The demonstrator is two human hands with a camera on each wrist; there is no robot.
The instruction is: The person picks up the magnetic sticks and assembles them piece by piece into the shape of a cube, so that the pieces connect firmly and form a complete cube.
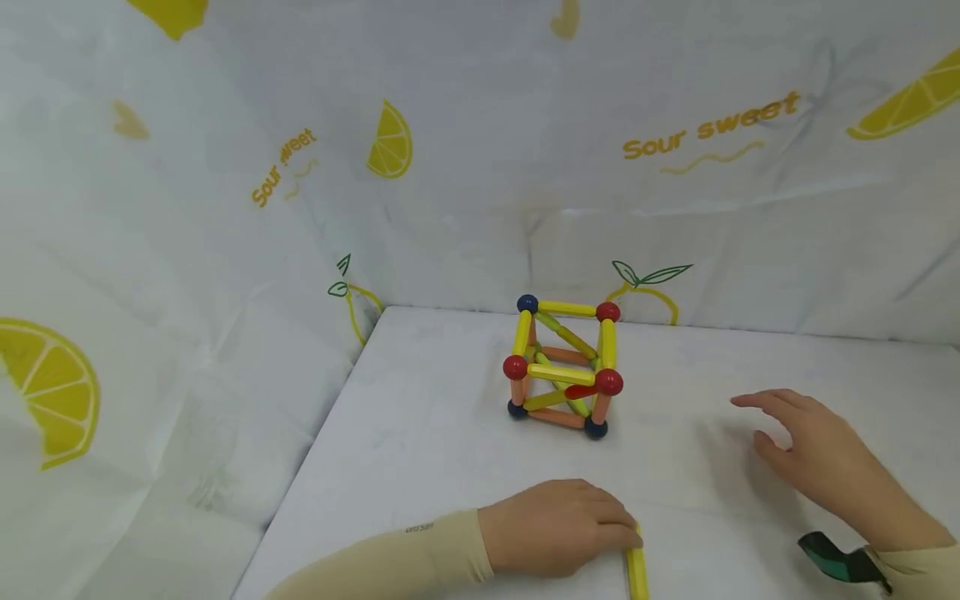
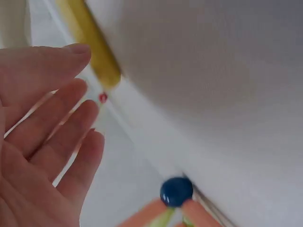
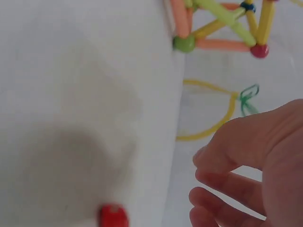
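A cube-like frame of magnetic rods and balls (image 1: 561, 375) stands upright near the table's middle. Its upper rods are yellow and its uprights orange, with red and blue balls at the corners; a short red rod (image 1: 581, 391) points inward from the front right ball. At the front, my left hand (image 1: 558, 527) has its fingertips at the end of a yellow rod (image 1: 637, 571) on the table. The left wrist view shows the thumb beside this rod (image 2: 97, 52), the other fingers loosely extended. My right hand (image 1: 813, 454) hovers right of the frame, fingers slightly bent and holding nothing.
The white table (image 1: 420, 392) ends at the back and left against a hanging sheet (image 1: 480, 200) printed with lemons and lettering. A red rounded piece (image 3: 113, 215) lies at the bottom of the right wrist view. A dark green band (image 1: 836, 560) sits at the right wrist.
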